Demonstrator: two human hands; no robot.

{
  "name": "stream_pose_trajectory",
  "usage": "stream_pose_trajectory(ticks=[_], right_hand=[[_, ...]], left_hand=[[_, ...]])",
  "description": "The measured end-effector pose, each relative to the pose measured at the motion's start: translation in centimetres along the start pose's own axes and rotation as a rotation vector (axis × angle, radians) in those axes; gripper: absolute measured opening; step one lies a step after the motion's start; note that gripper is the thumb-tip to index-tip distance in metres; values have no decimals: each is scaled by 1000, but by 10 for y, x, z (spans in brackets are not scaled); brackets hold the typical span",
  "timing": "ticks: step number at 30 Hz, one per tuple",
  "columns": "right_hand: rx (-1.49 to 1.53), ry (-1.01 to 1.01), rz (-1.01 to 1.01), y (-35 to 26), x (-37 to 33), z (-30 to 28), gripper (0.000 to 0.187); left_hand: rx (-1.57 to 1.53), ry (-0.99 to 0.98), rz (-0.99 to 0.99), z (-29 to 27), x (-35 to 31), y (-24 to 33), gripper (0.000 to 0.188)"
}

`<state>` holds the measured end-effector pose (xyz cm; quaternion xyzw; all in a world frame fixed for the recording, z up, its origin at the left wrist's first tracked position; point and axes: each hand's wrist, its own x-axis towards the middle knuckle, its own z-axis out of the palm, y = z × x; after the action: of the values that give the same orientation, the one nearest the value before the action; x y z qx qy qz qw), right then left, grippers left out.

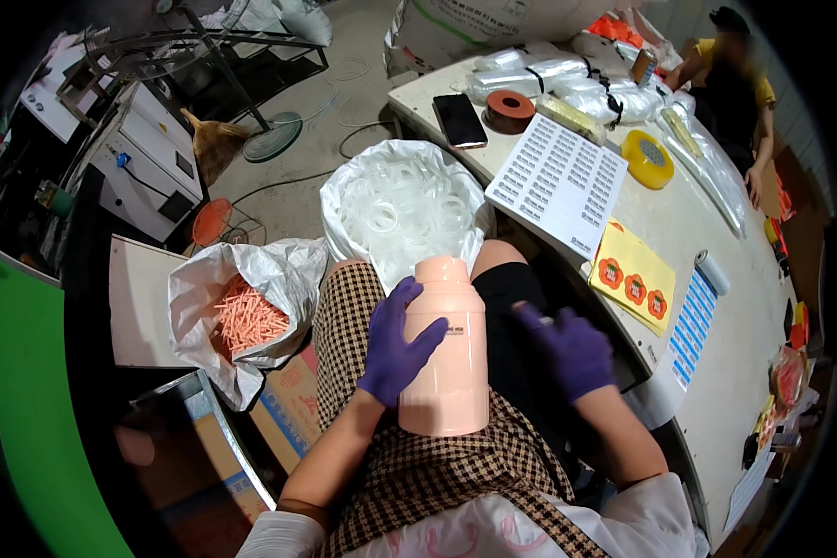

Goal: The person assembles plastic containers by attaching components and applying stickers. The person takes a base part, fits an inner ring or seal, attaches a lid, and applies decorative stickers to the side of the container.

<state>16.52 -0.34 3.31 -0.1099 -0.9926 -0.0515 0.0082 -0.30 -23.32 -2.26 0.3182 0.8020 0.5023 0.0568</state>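
A pale pink vacuum flask (448, 372) rests upright on my lap, tilted slightly, with a small dark print on its shoulder. My left hand (397, 344), in a purple glove, grips its left side with the thumb across the front. Over my right thigh, apart from the flask, is my right hand (567, 349), also purple-gloved. Motion smears its fingers, and a small pale spot shows near them; I cannot make out whether it holds anything. Nearest to it on the table are a white sheet of printed labels (560, 182) and yellow sheets with red flower stickers (634, 279).
A white sack of clear plastic rings (391, 209) stands before my knees. Left of it sits a sack of pink plastic sticks (249, 321). The table holds a phone (459, 121), yellow tape (647, 159), a brown tape roll (510, 111) and a blue label roll (693, 321). Another person (737, 93) sits beyond.
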Motion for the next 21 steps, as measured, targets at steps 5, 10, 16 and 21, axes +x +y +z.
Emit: stream_pose_trajectory(ticks=[5, 10, 16, 21], right_hand=[[-74, 243, 472, 110, -17, -14, 59], [527, 127, -58, 62, -36, -18, 105], [950, 186, -24, -39, -34, -5, 68], [989, 312, -35, -54, -32, -26, 51]], left_hand=[[-181, -23, 5, -11, -42, 8, 61], [-228, 20, -39, 11, -42, 9, 61], [-530, -320, -216, -18, 15, 55, 80], [157, -264, 200, -65, -60, 78, 116]])
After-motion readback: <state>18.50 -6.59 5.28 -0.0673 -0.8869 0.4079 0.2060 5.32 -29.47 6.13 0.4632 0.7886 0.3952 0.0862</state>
